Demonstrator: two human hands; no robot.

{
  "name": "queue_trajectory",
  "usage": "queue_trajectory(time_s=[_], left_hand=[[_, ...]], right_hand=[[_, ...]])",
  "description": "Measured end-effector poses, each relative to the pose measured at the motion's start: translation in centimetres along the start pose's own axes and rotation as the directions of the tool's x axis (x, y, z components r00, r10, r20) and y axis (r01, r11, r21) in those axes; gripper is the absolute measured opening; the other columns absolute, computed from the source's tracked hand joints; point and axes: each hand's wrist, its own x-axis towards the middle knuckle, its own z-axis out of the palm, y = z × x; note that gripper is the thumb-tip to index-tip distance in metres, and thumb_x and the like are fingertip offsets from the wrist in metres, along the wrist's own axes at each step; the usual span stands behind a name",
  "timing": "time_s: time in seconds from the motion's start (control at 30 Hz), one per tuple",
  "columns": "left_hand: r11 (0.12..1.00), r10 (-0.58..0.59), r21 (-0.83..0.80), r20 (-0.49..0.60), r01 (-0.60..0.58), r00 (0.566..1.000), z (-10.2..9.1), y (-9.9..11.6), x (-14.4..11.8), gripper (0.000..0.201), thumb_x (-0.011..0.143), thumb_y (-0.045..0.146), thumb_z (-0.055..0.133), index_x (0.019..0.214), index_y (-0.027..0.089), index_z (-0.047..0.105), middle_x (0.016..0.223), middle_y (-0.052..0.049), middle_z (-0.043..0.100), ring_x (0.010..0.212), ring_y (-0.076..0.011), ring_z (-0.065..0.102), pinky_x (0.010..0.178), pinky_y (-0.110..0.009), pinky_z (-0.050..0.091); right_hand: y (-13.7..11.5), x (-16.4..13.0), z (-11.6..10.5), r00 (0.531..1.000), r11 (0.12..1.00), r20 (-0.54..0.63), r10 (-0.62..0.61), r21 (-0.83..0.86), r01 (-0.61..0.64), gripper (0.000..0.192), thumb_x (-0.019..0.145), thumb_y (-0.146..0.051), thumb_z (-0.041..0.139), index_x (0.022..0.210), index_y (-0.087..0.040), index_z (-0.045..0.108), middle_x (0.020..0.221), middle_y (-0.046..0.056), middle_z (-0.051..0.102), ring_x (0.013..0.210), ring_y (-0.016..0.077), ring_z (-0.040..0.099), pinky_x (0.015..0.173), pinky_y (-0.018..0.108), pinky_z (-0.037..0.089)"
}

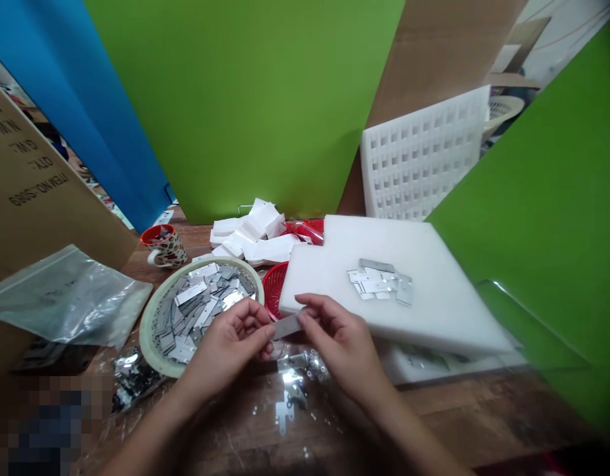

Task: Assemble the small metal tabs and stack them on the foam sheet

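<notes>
Between my two hands is a small flat grey metal plate point(287, 326). My left hand point(245, 334) pinches its left end between thumb and fingers. At the other end, the thumb and index finger of my right hand point(332, 330) grip it. Just left of my left hand, a pale round basket point(149, 330) is heaped with similar metal plates point(190, 294). Right of my hands, a small group of metal plates point(377, 281) lies on a thick white foam block point(314, 264). Small shiny metal pieces point(287, 390) are scattered on the wooden table below my hands.
A patterned mug point(170, 251), white paper pieces point(255, 231) and a red basket point(272, 291) stand behind. A clear plastic bag point(67, 297) lies left. Green boards point(245, 99), a blue board point(81, 99) and a cardboard box point(41, 178) wall the table. Slotted white foam point(426, 158) leans back right.
</notes>
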Motion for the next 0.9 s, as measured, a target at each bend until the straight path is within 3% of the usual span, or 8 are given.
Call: queue_trajectory(time_s=[0.1, 0.2, 0.3, 0.4, 0.5, 0.67, 0.73, 0.9], left_hand=[[0.966, 0.095, 0.245, -0.038, -0.083, 0.995, -1.0, -0.5, 0.4, 0.016, 0.079, 0.034, 0.065, 0.086, 0.021, 0.058, 0.074, 0.001, 0.062, 0.067, -0.0150, 0.059, 0.062, -0.026, 0.047], [0.805, 0.204, 0.579, -0.070, -0.127, 0.976, -3.1, -1.0, 0.9, 0.012, 0.081, 0.032, 0.059, 0.086, 0.022, 0.062, 0.080, -0.001, 0.066, 0.074, -0.0184, 0.060, 0.068, -0.029, 0.045], [0.633, 0.242, 0.767, -0.072, -0.101, 0.968, -5.4, -1.2, 1.2, 0.013, 0.081, 0.030, 0.054, 0.085, 0.022, 0.064, 0.083, -0.003, 0.067, 0.078, -0.0220, 0.060, 0.071, -0.032, 0.044], [0.514, 0.226, 0.853, -0.036, -0.088, 0.974, -7.0, -1.0, 1.3, 0.015, 0.080, 0.026, 0.051, 0.082, 0.019, 0.064, 0.087, -0.008, 0.066, 0.085, -0.0259, 0.059, 0.077, -0.036, 0.043], [0.465, 0.166, 0.882, 0.002, -0.080, 0.986, -7.6, -0.9, 1.3, 0.014, 0.079, 0.021, 0.051, 0.079, 0.019, 0.065, 0.086, -0.009, 0.064, 0.090, -0.0267, 0.057, 0.081, -0.037, 0.042], [0.458, 0.107, 0.886, 0.022, -0.069, 0.994, -6.4, -1.3, 1.9, 0.013, 0.078, 0.027, 0.057, 0.083, 0.021, 0.068, 0.088, -0.007, 0.060, 0.093, -0.0274, 0.053, 0.082, -0.038, 0.040], [0.463, 0.097, 0.884, 0.025, -0.068, 0.995, -5.9, -1.5, 2.3, 0.013, 0.078, 0.028, 0.058, 0.084, 0.021, 0.068, 0.091, -0.008, 0.059, 0.097, -0.0299, 0.051, 0.085, -0.042, 0.038], [0.542, 0.067, 0.837, 0.048, -0.076, 0.997, -5.8, -1.4, 3.2, 0.006, 0.073, 0.023, 0.060, 0.069, 0.021, 0.064, 0.083, -0.007, 0.059, 0.094, -0.0303, 0.051, 0.085, -0.043, 0.036]], right_hand=[[-0.4, 1.8, -3.2, 0.977, 0.960, -0.172, -0.122, -0.272, 0.072, 0.027, 0.085, -0.030, 0.057, 0.108, -0.019, 0.065, 0.084, 0.004, 0.068, 0.074, 0.0173, 0.062, 0.069, 0.033, 0.052], [-0.4, 3.9, -7.1, 0.917, 0.871, -0.347, -0.196, -0.491, 0.000, 0.031, 0.082, -0.031, 0.059, 0.107, -0.016, 0.067, 0.077, 0.004, 0.067, 0.067, 0.0172, 0.060, 0.069, 0.034, 0.050], [0.3, 5.3, -10.1, 0.901, 0.779, -0.401, -0.166, -0.613, -0.130, 0.029, 0.079, -0.031, 0.059, 0.102, -0.015, 0.068, 0.074, 0.004, 0.066, 0.064, 0.0183, 0.059, 0.070, 0.036, 0.048], [1.0, 5.5, -11.2, 0.891, 0.629, -0.386, -0.240, -0.761, -0.160, 0.025, 0.079, -0.030, 0.059, 0.097, -0.016, 0.070, 0.084, 0.007, 0.066, 0.067, 0.0200, 0.057, 0.076, 0.041, 0.045], [1.0, 4.9, -10.5, 0.881, 0.567, -0.350, -0.319, -0.815, -0.119, 0.022, 0.080, -0.030, 0.058, 0.093, -0.017, 0.070, 0.089, 0.009, 0.064, 0.066, 0.0193, 0.054, 0.075, 0.039, 0.044], [-0.7, 2.8, -6.4, 0.880, 0.687, -0.237, -0.411, -0.716, 0.128, 0.016, 0.086, -0.032, 0.056, 0.089, -0.021, 0.068, 0.084, 0.004, 0.064, 0.065, 0.0168, 0.053, 0.065, 0.032, 0.044], [-1.3, 2.0, -4.4, 0.902, 0.723, -0.154, -0.403, -0.658, 0.211, 0.013, 0.087, -0.028, 0.056, 0.091, -0.022, 0.067, 0.089, 0.004, 0.064, 0.069, 0.0168, 0.054, 0.062, 0.030, 0.044], [-1.6, 0.9, -1.5, 0.944, 0.811, -0.002, -0.329, -0.512, 0.282, 0.011, 0.089, -0.023, 0.056, 0.094, -0.022, 0.065, 0.092, 0.004, 0.062, 0.082, 0.0178, 0.057, 0.068, 0.030, 0.046]])
